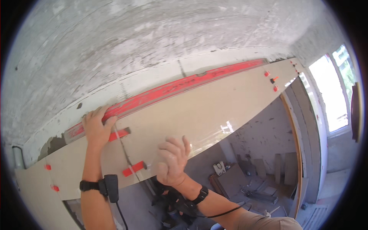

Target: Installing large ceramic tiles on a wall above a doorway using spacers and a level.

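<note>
Right hand [172, 161], loosely curled, empty; left hand [96, 127], thumb splayed, clasps a red level [165, 92] (markings blurred).

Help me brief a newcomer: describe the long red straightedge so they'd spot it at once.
Find the big, glossy beige panel below the rough grey surface. Along its upper edge runs the long red straightedge, the left hand touching its left part. Unlike the short red pieces nearby, it spans much of the panel's length.
</note>
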`<action>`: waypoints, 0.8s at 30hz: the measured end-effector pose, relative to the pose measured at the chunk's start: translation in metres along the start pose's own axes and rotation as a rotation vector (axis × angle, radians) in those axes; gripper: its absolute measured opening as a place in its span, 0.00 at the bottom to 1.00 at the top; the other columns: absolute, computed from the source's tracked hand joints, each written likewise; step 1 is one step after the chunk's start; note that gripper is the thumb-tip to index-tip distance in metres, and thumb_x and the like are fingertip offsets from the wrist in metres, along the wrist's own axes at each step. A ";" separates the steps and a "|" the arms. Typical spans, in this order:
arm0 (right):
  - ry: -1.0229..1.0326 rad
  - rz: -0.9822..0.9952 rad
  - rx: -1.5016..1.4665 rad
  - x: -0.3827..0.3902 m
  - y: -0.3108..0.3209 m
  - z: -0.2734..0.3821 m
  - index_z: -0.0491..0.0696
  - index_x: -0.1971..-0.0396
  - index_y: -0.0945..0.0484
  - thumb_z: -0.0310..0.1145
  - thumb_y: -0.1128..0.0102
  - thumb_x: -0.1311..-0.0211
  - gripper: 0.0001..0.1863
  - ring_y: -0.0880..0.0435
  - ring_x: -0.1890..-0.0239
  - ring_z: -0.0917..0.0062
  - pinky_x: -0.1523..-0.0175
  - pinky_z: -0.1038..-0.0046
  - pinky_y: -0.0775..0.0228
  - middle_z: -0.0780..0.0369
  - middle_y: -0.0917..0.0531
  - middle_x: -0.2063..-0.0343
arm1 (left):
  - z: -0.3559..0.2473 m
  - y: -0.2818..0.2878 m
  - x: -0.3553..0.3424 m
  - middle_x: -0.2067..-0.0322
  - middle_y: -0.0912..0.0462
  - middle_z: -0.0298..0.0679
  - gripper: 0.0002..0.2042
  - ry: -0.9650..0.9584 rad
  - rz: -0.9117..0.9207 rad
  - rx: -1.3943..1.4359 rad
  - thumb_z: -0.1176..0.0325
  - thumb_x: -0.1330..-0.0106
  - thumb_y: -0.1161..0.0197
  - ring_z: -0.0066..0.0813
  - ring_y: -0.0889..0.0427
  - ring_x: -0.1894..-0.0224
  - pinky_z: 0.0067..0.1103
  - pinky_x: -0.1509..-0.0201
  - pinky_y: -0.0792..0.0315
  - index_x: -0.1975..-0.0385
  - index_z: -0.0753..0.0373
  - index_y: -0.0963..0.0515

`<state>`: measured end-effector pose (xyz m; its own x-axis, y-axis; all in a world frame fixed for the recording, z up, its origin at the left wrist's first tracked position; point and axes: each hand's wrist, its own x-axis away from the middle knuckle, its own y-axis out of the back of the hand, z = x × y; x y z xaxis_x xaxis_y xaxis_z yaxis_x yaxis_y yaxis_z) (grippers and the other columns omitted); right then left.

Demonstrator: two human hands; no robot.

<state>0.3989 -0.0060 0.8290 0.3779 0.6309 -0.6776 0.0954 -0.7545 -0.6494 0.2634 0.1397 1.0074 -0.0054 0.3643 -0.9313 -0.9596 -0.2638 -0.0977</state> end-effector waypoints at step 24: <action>-0.018 0.081 -0.087 -0.002 -0.003 0.006 0.46 0.59 0.23 0.36 0.37 0.50 0.17 0.23 0.44 0.58 0.30 0.47 0.52 0.59 0.20 0.55 | 0.013 0.014 0.004 0.48 0.19 0.45 0.25 -0.007 0.008 -0.015 0.56 0.40 0.34 0.48 0.27 0.46 0.40 0.34 0.41 0.45 0.61 0.22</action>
<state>0.3922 -0.0035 0.8304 0.3714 0.5695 -0.7333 0.1447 -0.8157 -0.5601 0.2466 0.1490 1.0072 -0.0154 0.3682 -0.9296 -0.9552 -0.2803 -0.0952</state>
